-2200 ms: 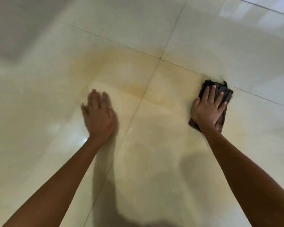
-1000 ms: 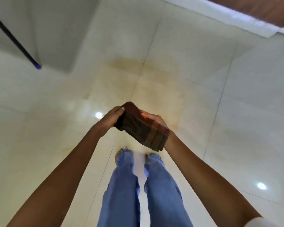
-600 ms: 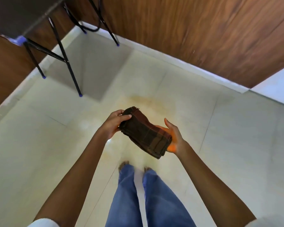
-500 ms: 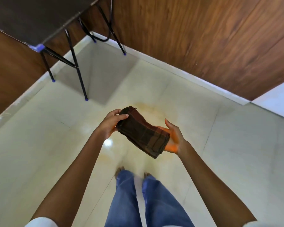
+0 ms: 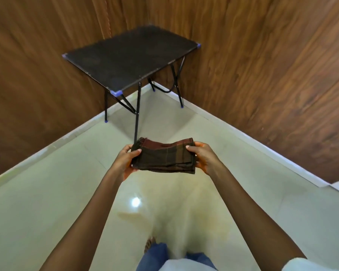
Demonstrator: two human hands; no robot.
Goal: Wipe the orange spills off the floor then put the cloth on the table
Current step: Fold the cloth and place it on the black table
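Observation:
I stand and hold a folded dark brown checked cloth (image 5: 163, 157) level in front of me, well above the floor. My left hand (image 5: 125, 160) grips its left end and my right hand (image 5: 203, 156) grips its right end. A small folding table (image 5: 129, 55) with a dark top, black legs and blue corner caps stands ahead in the corner of the room. A faint orange stain (image 5: 213, 222) tints the pale floor tiles below my arms, with a darker streak at its left.
Wood-panelled walls (image 5: 272, 65) meet behind the table, with a white skirting along the floor. My legs in blue jeans (image 5: 159, 257) and a bare foot show at the bottom. A ceiling light glints on the tiles (image 5: 135, 202).
I have risen from the floor, where my right hand pressed the cloth down. Both hands now hold the cloth flat, and my view has lifted so the whole table shows.

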